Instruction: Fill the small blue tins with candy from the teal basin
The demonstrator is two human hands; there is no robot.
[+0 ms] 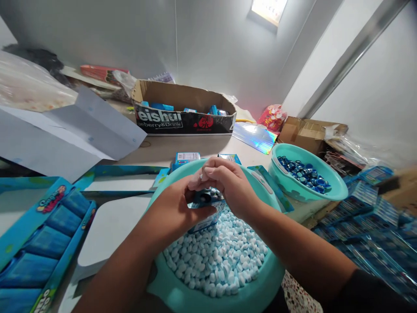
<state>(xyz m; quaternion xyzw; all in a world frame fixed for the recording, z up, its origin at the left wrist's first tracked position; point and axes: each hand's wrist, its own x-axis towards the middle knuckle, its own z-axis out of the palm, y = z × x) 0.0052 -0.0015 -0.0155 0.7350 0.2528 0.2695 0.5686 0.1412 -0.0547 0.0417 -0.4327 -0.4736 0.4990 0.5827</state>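
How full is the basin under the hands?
The basin is partly full: pale pellets lie inside, with its bare wall showing around them.

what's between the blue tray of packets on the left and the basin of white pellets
In the head view, a white, round-cornered, flat-topped object, partly hidden by the left forearm, lies between tray and basin.

A bare lane crosses the table [202, 144] between the printed carton [187, 121] towards its back edge and the small boxes [188, 157]. The white card [97, 130] blocks its left end, the smaller basin [339, 189] its right; the large basin [211, 302] crowds the near edge.
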